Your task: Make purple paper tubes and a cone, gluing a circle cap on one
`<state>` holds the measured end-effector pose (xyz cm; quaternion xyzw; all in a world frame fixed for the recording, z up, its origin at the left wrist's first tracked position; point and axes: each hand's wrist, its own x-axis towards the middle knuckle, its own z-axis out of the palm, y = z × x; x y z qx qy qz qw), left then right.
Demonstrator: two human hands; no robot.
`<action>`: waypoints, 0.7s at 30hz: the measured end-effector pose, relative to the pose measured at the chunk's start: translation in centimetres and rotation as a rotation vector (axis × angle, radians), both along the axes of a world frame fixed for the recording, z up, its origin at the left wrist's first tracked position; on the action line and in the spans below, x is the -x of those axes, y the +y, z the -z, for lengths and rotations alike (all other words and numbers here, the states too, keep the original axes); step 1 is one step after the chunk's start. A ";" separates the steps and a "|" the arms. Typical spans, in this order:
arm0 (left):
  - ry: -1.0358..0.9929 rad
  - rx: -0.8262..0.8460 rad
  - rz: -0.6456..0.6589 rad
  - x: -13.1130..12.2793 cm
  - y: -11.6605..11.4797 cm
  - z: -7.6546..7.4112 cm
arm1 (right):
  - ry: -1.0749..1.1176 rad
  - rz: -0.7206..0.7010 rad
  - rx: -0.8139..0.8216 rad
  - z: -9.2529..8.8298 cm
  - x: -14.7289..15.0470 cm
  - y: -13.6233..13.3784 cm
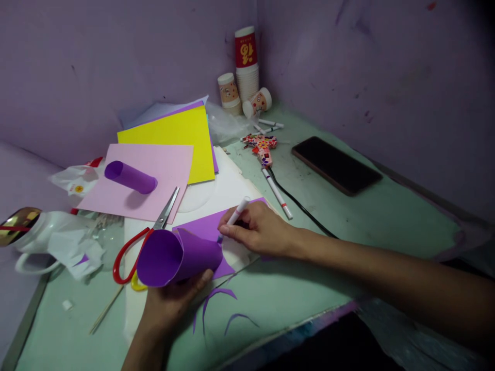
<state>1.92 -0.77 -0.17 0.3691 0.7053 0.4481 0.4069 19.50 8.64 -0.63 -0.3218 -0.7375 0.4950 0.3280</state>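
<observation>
My left hand (174,301) is wrapped round the underside of a wide purple paper tube (201,253), whose open end faces left. That tube's far end rests on a flat purple sheet (201,220). My right hand (257,226) pinches a white marker pen (240,208), its tip down at the edge where tube and sheet meet. Red-handled scissors (133,252) lie just left of the tube, blades pointing up and partly over pink paper (162,159). Thin purple paper scraps (220,292) are scattered below my hands.
A narrower purple tube (131,178) lies on the pink paper, beside yellow paper (170,136). Another marker (277,193), a patterned glue gun (263,149) with a black cord, and a phone (336,165) lie right. Paper cups (247,62) stand behind; a white mug (38,237) is left.
</observation>
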 end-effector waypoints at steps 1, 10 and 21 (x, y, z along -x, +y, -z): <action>-0.003 0.001 -0.003 0.0 0.0 0.0 | 0.010 0.004 -0.006 0.1 0.0 -0.1; 0.006 -0.025 0.034 -0.1 0.2 -0.3 | 0.062 0.017 -0.002 0.4 -0.2 -0.8; -0.022 -0.064 0.087 0.2 0.3 0.1 | 0.036 0.017 -0.099 0.3 -0.9 -2.2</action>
